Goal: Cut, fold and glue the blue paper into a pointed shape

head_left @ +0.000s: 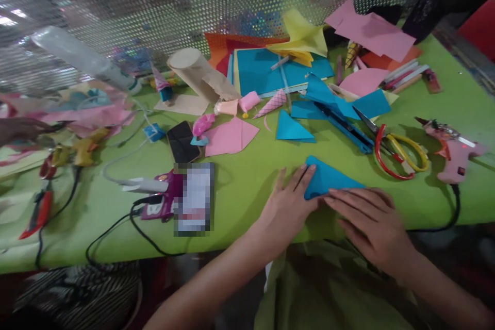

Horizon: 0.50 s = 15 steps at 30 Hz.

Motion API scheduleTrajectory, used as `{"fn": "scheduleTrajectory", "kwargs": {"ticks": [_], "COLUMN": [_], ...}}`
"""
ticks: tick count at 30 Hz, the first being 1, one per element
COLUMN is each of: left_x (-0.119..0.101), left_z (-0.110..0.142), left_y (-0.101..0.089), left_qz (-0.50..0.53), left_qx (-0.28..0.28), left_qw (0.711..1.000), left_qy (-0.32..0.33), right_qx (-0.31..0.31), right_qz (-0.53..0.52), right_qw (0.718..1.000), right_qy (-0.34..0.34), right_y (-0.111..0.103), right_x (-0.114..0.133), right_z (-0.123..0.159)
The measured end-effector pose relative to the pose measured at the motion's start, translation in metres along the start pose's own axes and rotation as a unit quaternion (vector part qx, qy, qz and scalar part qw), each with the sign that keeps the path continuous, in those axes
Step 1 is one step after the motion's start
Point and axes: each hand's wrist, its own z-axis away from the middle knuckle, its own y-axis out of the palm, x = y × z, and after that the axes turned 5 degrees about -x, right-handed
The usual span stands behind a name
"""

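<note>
A blue sheet of paper [328, 178], folded to a triangle, lies on the green table near its front edge. My left hand [292, 196] rests on the paper's left corner, fingers stretched out and slightly spread. Along the lower right edge of the paper lie the straight fingers of my right hand [365, 216], pressing it from above. Just beyond is another folded blue triangle [294, 128]. A blue utility knife [346, 129] and scissors [400, 152] with red and yellow handles lie to the right of it.
A pink glue gun [454, 152] with a cord lies at the right. To the left are a phone [195, 201], a purple power strip [164, 198] and a dark phone [182, 144]. Coloured paper [284, 69], a cardboard tube [199, 72] and pink paper [230, 136] lie farther back.
</note>
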Motion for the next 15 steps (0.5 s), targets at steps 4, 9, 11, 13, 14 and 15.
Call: {"fn": "scheduleTrajectory", "kwargs": {"ticks": [4, 9, 11, 13, 14, 15], "left_x": [0.0, 0.0, 0.0, -0.001, -0.001, 0.0], "left_z": [-0.001, 0.0, 0.001, 0.001, 0.0, 0.0], "left_y": [0.001, 0.005, 0.006, 0.005, 0.004, 0.002], "left_qz": [-0.01, -0.026, -0.034, -0.04, -0.042, -0.042], "left_qx": [-0.002, -0.004, -0.009, -0.013, -0.012, -0.009], "left_qw": [1.0, 1.0, 0.999, 0.999, 0.999, 0.999], "left_qy": [0.0, 0.002, 0.001, 0.002, 0.004, 0.006], "right_qx": [0.018, 0.037, 0.037, 0.03, 0.027, 0.023], "right_qz": [0.023, 0.065, 0.084, 0.098, 0.103, 0.106], "right_qw": [1.0, 0.997, 0.995, 0.993, 0.992, 0.992], "right_qy": [-0.002, 0.035, 0.051, 0.061, 0.064, 0.065], "right_y": [0.011, 0.004, -0.001, -0.005, -0.007, -0.007], "right_x": [0.013, 0.01, 0.006, 0.002, 0.0, -0.001], "right_z": [0.006, 0.022, 0.03, 0.036, 0.039, 0.041]}}
